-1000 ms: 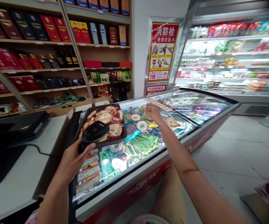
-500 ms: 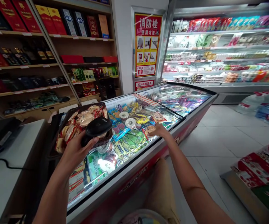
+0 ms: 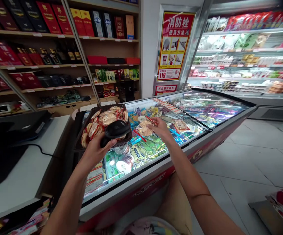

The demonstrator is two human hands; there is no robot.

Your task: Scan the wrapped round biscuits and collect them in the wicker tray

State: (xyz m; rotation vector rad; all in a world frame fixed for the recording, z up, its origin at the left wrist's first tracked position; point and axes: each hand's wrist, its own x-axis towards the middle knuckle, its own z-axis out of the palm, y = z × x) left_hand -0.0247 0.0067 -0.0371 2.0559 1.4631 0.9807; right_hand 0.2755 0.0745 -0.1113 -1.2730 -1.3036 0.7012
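Observation:
My left hand point(image 3: 98, 147) is closed around a black handheld barcode scanner point(image 3: 117, 129), its head over the front edge of a brown basket point(image 3: 129, 136). Clear packets of round flat biscuits point(image 3: 108, 118), with red edges, fill that basket. In my right hand point(image 3: 161, 129) one such biscuit packet point(image 3: 145, 128) is pinched by its edge, above the freezer's glass top and just right of the scanner. Another wrapped biscuit packet point(image 3: 180, 125) lies on the glass to the right of that hand.
The chest freezer point(image 3: 131, 195) runs across in front of me, ice creams showing through its lid. A grey counter point(image 3: 50, 140) with a black device and cable stands at left. Shelves of boxes point(image 3: 113, 50) and a lit chiller point(image 3: 244, 70) line the back.
My right hand has brought the biscuit packet up from the glass and left toward the scanner. My left hand still holds the scanner by the basket. The view has turned left.

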